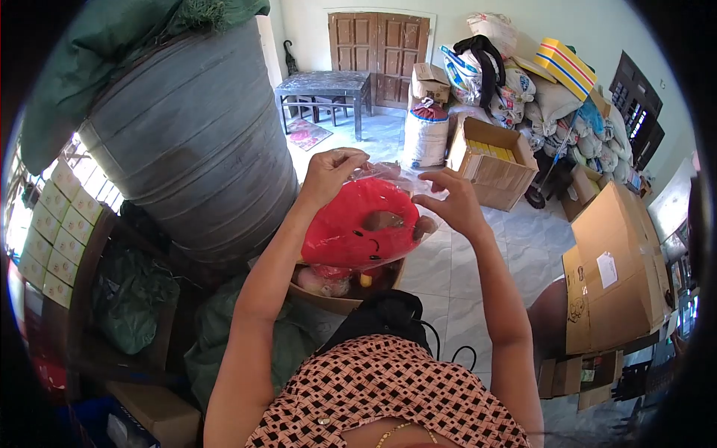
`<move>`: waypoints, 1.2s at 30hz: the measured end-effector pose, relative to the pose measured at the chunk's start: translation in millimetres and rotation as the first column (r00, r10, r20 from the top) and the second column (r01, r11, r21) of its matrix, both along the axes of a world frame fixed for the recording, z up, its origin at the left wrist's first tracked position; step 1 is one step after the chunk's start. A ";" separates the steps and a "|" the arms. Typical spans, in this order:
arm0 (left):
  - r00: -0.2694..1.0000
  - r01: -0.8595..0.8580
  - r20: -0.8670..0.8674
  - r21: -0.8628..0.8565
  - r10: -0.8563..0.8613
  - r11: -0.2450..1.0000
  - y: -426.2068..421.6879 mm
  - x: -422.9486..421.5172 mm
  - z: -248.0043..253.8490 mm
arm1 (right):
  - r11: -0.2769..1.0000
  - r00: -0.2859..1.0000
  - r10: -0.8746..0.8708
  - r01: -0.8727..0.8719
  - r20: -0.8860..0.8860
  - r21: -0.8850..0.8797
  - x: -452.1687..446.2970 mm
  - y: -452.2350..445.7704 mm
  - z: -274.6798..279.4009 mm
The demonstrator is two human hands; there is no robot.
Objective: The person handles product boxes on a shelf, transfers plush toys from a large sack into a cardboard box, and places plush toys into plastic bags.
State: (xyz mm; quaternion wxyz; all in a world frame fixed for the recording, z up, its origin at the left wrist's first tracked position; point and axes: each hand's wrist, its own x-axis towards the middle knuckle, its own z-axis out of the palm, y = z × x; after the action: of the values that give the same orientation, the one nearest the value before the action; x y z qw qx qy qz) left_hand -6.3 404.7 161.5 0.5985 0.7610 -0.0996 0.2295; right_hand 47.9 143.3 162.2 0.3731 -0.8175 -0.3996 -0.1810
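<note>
A red plush toy (351,222) with a small stitched smile and brown patches is inside a clear plastic bag (388,173). My left hand (328,178) pinches the bag's upper edge, fingertips pressed together. At the bag's right side is my right hand (457,200), its thumb and forefinger apart; whether they touch the plastic I cannot tell. Below the toy stands an open cardboard box (343,305), partly hidden by it. Other plastic-wrapped items (326,282) lie in that box.
A tall grey round container (194,127) rises close on my left, with green cloth (71,75) over it. Ahead are a dark table (325,84), an open carton (489,175) and piled sacks (556,101). A large cardboard box (616,276) stands at my right.
</note>
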 end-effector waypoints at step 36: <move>0.977 0.128 -0.151 -0.159 -0.152 0.979 -11.1 12.6 -4.0 | 0.996 0.896 0.088 -0.077 0.436 -0.043 -15.5 75.5 -17.9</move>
State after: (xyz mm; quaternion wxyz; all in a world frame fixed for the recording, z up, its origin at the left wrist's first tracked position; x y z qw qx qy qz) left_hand 6.3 393.6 157.5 0.6745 0.7215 -0.0866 0.1306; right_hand 32.4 218.8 144.3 0.2711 -0.7431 -0.5095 -0.3388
